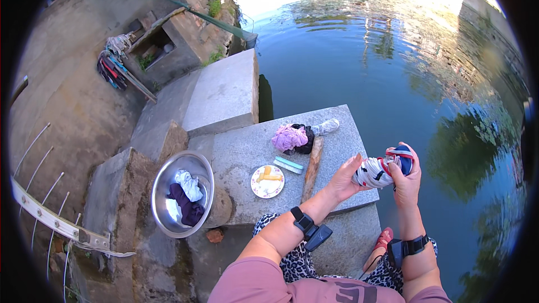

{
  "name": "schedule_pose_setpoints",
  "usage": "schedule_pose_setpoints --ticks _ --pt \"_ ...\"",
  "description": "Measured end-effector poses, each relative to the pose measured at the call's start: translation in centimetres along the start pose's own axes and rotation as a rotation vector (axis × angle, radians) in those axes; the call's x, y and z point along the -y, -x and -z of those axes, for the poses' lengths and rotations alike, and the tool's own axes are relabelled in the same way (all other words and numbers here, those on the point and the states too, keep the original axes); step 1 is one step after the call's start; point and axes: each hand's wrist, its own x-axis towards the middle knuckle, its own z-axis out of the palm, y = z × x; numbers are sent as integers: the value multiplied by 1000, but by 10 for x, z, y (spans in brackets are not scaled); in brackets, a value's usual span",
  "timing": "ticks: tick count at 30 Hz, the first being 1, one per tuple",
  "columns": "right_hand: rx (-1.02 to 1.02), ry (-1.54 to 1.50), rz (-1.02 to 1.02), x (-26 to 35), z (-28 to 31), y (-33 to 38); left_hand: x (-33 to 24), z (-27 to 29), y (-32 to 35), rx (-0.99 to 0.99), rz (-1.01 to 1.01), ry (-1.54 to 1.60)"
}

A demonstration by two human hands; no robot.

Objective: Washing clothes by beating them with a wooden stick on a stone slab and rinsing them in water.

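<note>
A white sneaker (373, 173) with red trim and a dark blue collar is held between my two hands, over the right edge of the stone slab (241, 151) beside the water. My left hand (343, 180) grips its white end. Around the blue end wraps my right hand (409, 182), thumb on the near side. Left of the hands, a wooden stick (313, 169) lies on the slab, and near it rests a green-backed scrubbing brush (288, 164). A floral plate (268, 188) carries yellowish bars that look like soap.
Lilac cloth (289, 137), a black bundle (306, 141) and a grey-white item (325, 127) sit at the slab's far side. A metal basin (159, 202) with white and dark purple cloth stands at left. Water (337, 62) borders the slab beyond and to the right.
</note>
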Motion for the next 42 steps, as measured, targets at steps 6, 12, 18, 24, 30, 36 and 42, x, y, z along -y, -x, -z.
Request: schedule_pose_setpoints --ticks 6,12,18,24,30,36,42 --pt "305 357 317 4 -6 18 -1 18 12 -18 189 -6" --pt "641 613 592 17 -18 37 5 31 19 76 472 95" --pt "944 678 683 2 -19 66 27 45 28 76 548 -118" --pt "1118 705 774 -12 -19 80 34 43 34 -3 563 -389" --pt "1267 755 946 -21 -20 92 45 45 33 73 538 -682" --pt "1403 845 958 -28 -20 100 49 40 31 140 498 -825" --pt "1474 900 978 -37 -20 109 52 29 30 128 503 -1017"
